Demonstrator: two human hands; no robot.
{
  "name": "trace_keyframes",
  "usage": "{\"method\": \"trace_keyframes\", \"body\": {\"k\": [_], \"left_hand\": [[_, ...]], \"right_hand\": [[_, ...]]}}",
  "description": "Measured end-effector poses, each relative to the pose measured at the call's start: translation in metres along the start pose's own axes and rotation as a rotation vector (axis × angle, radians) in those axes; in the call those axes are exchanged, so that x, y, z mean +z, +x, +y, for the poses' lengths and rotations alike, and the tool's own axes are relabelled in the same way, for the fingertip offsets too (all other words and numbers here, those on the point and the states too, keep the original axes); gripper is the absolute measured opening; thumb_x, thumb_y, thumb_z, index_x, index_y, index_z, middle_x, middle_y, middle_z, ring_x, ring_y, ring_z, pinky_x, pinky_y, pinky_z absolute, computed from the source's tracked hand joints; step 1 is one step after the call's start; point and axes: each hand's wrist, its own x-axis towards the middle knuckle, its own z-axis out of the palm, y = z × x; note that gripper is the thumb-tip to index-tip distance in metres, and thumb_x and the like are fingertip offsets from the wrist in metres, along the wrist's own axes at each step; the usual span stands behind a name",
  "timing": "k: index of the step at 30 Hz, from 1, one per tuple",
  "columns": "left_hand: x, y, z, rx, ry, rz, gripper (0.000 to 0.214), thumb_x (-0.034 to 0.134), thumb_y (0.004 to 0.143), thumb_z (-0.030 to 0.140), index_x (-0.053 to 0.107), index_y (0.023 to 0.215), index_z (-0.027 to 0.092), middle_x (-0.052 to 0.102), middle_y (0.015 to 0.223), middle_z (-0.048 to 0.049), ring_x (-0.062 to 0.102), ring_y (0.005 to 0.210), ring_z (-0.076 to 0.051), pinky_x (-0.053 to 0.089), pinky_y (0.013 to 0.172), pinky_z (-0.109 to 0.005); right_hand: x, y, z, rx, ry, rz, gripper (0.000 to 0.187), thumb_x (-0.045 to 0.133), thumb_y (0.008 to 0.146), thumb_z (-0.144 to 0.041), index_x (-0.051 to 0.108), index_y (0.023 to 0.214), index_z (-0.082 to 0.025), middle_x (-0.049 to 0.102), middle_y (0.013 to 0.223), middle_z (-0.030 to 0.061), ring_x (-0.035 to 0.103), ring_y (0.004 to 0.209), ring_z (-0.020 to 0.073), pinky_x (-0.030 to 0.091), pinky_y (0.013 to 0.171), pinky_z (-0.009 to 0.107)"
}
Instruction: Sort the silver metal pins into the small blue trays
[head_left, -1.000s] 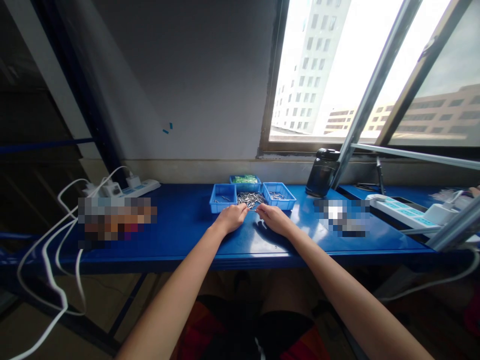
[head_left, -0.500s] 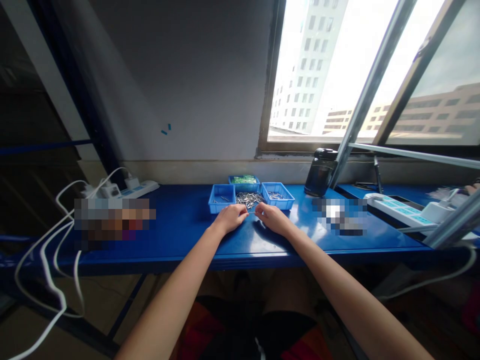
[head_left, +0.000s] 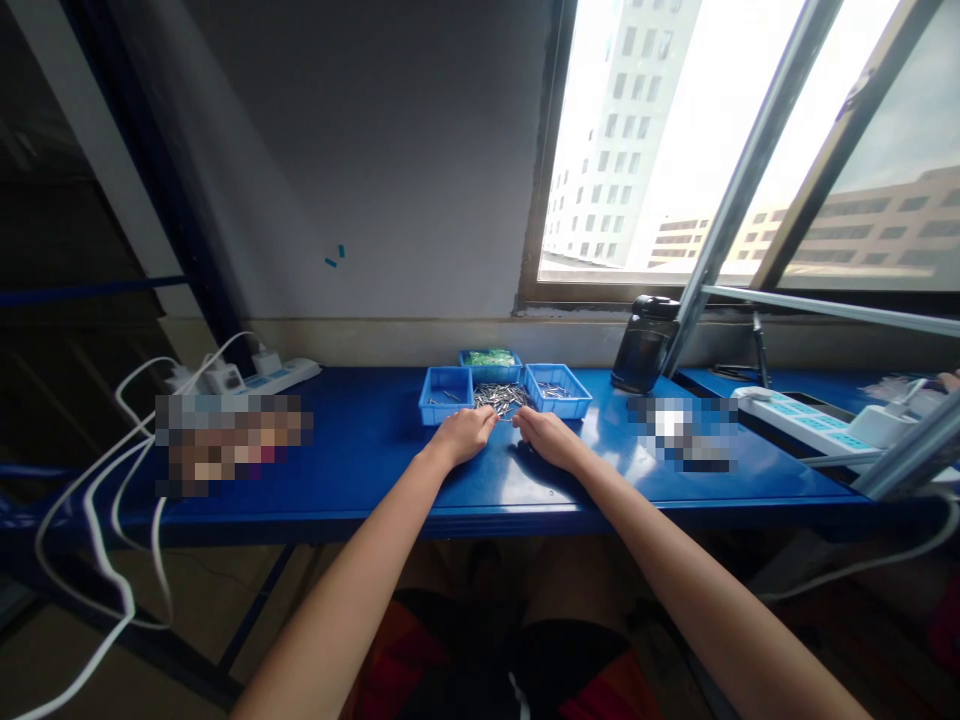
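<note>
My left hand (head_left: 466,434) and my right hand (head_left: 546,436) face each other just above the blue table, fingers pinched. A thin, light, rod-like piece (head_left: 505,419) spans the gap between their fingertips, too small to name more exactly. Right behind the hands lies a pile of small metal pieces (head_left: 501,397). Left of the pile stands a blue bin (head_left: 445,407) with a few slim pieces in it. On the right is another blue bin (head_left: 568,408) holding several metal pieces. Green packets (head_left: 489,357) fill a third blue bin behind the pile.
A black container (head_left: 643,345) stands by the window at the back right. White power strips lie at the left (head_left: 283,377) and right (head_left: 814,425), with white cables (head_left: 94,520) looping over the left edge. Blurred items (head_left: 232,445) lie on the table's left side.
The view has shifted very slightly. Both hands stay in nearly the same place, with the thin piece still between their fingertips.
</note>
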Motion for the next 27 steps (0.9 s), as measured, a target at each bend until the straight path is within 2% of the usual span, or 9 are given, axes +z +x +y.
{"method": "trace_keyframes", "body": {"k": [5,9,13,22,27], "left_hand": [[0.0001,0.001,0.0033,0.105,-0.119,0.045,0.031,0.035,0.085,0.037,0.061,0.086,0.019,0.064,0.086,-0.0032,0.057,0.077,-0.015,0.042,0.067,-0.023],[0.0009,0.0026,0.0034,0.105,-0.172,0.017,0.028,0.043,0.08,0.036,0.062,0.09,0.019,0.064,0.086,-0.0026,0.057,0.076,-0.015,0.043,0.068,-0.023],[0.0015,0.0037,0.0013,0.109,-0.167,0.021,0.027,0.045,0.079,0.036,0.063,0.091,0.019,0.064,0.087,-0.0023,0.056,0.074,-0.014,0.044,0.069,-0.024],[0.0063,0.0062,-0.0034,0.161,-0.107,0.072,0.024,0.048,0.079,0.035,0.064,0.09,0.02,0.063,0.085,-0.002,0.055,0.074,-0.013,0.043,0.067,-0.022],[0.0071,0.0057,-0.0045,0.179,-0.088,0.094,0.021,0.048,0.078,0.032,0.063,0.086,0.02,0.061,0.084,-0.0018,0.055,0.073,-0.013,0.043,0.065,-0.022]], "right_hand": [[0.0005,-0.0011,-0.005,-0.061,-0.001,-0.035,0.026,0.032,0.089,-0.034,0.05,0.078,-0.018,0.056,0.062,-0.0007,0.051,0.058,0.0102,0.038,0.06,0.021],[-0.0003,-0.0013,-0.0074,-0.063,-0.021,-0.003,0.025,0.032,0.089,-0.032,0.049,0.079,-0.018,0.056,0.064,0.0001,0.051,0.059,0.0105,0.037,0.059,0.021],[-0.0021,-0.0007,-0.0061,-0.044,0.005,0.051,0.024,0.031,0.088,-0.031,0.05,0.08,-0.018,0.055,0.062,-0.0008,0.049,0.055,0.0095,0.036,0.058,0.021],[-0.0005,-0.0013,-0.0055,-0.044,0.031,-0.001,0.021,0.035,0.087,-0.031,0.052,0.091,-0.02,0.058,0.063,-0.001,0.051,0.056,0.0106,0.037,0.058,0.021],[0.0006,-0.0016,-0.0055,-0.038,0.007,-0.025,0.02,0.036,0.087,-0.031,0.053,0.091,-0.021,0.057,0.061,-0.0017,0.052,0.056,0.0111,0.037,0.058,0.021]]}}
